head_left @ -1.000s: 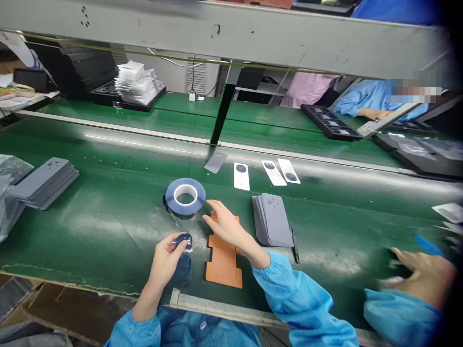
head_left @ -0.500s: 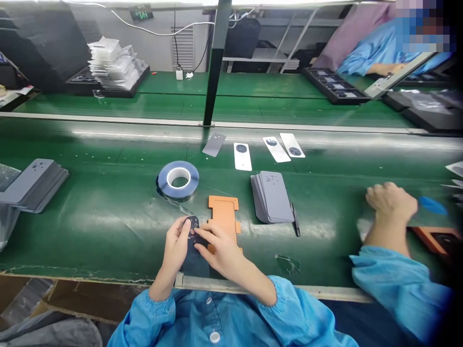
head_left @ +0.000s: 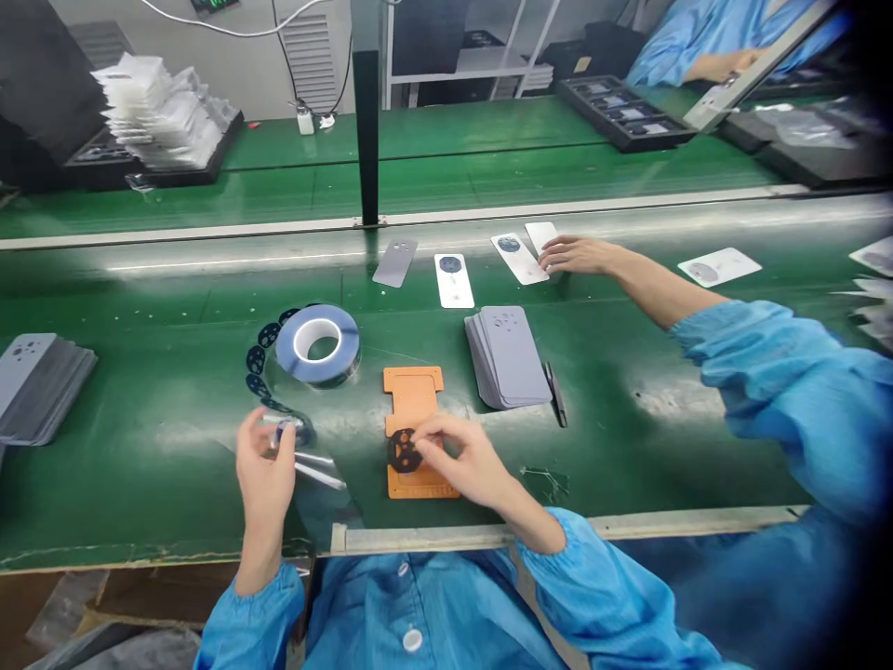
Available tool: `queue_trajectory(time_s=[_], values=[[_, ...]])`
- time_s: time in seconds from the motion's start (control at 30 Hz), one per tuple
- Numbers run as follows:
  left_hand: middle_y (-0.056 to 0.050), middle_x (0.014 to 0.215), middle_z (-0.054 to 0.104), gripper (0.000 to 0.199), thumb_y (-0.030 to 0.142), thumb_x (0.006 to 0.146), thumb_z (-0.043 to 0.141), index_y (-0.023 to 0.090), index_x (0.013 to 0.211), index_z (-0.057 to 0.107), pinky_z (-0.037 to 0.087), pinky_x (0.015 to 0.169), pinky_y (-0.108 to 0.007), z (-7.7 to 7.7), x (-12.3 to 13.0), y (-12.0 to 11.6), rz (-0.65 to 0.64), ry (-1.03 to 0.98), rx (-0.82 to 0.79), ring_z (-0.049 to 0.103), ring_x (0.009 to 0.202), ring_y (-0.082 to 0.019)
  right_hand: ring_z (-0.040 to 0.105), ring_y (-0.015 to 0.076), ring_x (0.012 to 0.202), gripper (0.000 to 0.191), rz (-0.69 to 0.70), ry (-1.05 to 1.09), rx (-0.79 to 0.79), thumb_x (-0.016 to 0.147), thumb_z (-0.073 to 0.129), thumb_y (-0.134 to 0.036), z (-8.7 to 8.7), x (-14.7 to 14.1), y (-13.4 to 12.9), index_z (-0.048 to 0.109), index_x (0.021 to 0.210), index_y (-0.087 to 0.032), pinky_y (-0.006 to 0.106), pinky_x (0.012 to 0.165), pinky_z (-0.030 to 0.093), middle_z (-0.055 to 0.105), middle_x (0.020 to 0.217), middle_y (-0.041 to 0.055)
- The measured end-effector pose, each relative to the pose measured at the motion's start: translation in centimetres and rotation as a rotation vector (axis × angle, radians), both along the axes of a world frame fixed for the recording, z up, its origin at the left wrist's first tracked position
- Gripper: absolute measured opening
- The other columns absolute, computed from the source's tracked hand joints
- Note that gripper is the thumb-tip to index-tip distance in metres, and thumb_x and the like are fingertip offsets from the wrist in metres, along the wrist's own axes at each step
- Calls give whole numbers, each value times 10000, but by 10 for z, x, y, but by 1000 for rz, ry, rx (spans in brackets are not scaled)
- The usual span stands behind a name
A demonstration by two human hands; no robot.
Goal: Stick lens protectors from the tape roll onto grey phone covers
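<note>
My right hand (head_left: 471,461) pinches the edge of a black round sticker (head_left: 403,453) with several holes. The sticker is over the left part of an orange plate-like fixture (head_left: 413,395). My left hand (head_left: 266,479) has its fingers closed round a clear film strip (head_left: 313,462) left of the fixture. Black round stickers (head_left: 256,360) run in a line along that strip towards a blue tape roll (head_left: 285,354) with a white core. Right of the fixture stands a stack of grey phone-back-shaped sheets (head_left: 514,358), with black tweezers (head_left: 555,395) beside it.
A co-worker's hand (head_left: 576,254) reaches in from the right to white cards (head_left: 520,259) at the back. Another grey stack (head_left: 46,386) sits at the far left. A dark post (head_left: 366,130) rises behind the belt. Scraps of clear film (head_left: 546,481) lie near the front edge.
My hands have moved apart: the right carried the black sticker over the fixture, the left moved left with the film. The co-worker's hand reached over to the white cards; the view shifted.
</note>
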State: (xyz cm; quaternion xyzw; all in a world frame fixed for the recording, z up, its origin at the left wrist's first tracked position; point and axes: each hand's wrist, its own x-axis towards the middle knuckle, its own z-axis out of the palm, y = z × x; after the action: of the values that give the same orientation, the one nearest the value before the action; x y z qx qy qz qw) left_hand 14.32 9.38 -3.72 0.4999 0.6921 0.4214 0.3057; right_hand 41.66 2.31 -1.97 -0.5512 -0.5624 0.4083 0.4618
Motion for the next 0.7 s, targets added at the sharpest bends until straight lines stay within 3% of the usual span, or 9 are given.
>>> queue_trajectory(time_s=[0.1, 0.17, 0.23, 0.33, 0.4, 0.53, 0.7], values=[[-82, 1215, 574, 869, 339, 715, 831, 231, 1475, 423, 499, 719, -289, 16, 0, -4, 123, 285, 311, 567, 851, -152, 602, 158, 650, 134, -149, -32, -93, 876, 671, -312, -10, 20, 15, 701, 814, -198, 290, 607, 497, 717, 790, 41], [-64, 1140, 604, 640, 295, 742, 805, 212, 1328, 559, 502, 733, -295, 24, 17, -10, 47, 249, 403, 577, 845, -155, 587, 156, 649, 119, -182, -78, -107, 845, 694, -314, -17, 29, 27, 701, 887, -202, 292, 614, 493, 703, 787, 28], [-28, 930, 647, 284, 294, 818, 733, 198, 1074, 660, 505, 684, -273, 26, 45, -12, -195, 96, 273, 600, 741, -141, 584, 154, 651, 167, -188, -109, -97, 828, 706, -311, -23, 33, 36, 688, 957, -206, 295, 633, 498, 690, 786, 15], [-23, 799, 662, 160, 325, 853, 673, 192, 939, 653, 489, 614, -241, 16, 87, -1, -522, -115, -123, 641, 723, -153, 590, 152, 663, 183, -205, -141, -68, 835, 697, -310, -28, 33, 46, 679, 984, -205, 299, 669, 508, 675, 778, 6], [-20, 774, 652, 124, 299, 825, 672, 186, 851, 629, 463, 592, -230, 4, 106, 12, -572, -147, -217, 615, 686, -139, 584, 150, 647, 167, -217, -166, -59, 838, 690, -300, -31, 32, 49, 686, 972, -201, 295, 662, 510, 664, 752, 1], [2, 731, 616, 113, 271, 804, 666, 180, 808, 599, 432, 592, -219, -16, 120, 31, -593, -143, -225, 544, 628, -109, 557, 136, 589, 141, -221, -207, -48, 838, 687, -275, -34, 31, 51, 700, 953, -194, 278, 609, 507, 659, 721, -2], [19, 699, 584, 130, 278, 802, 674, 180, 798, 588, 407, 571, -211, -20, 122, 32, -587, -146, -226, 520, 600, -100, 538, 127, 565, 123, -227, -226, -26, 857, 670, -268, -35, 31, 52, 701, 948, -192, 274, 587, 509, 660, 715, 3]])
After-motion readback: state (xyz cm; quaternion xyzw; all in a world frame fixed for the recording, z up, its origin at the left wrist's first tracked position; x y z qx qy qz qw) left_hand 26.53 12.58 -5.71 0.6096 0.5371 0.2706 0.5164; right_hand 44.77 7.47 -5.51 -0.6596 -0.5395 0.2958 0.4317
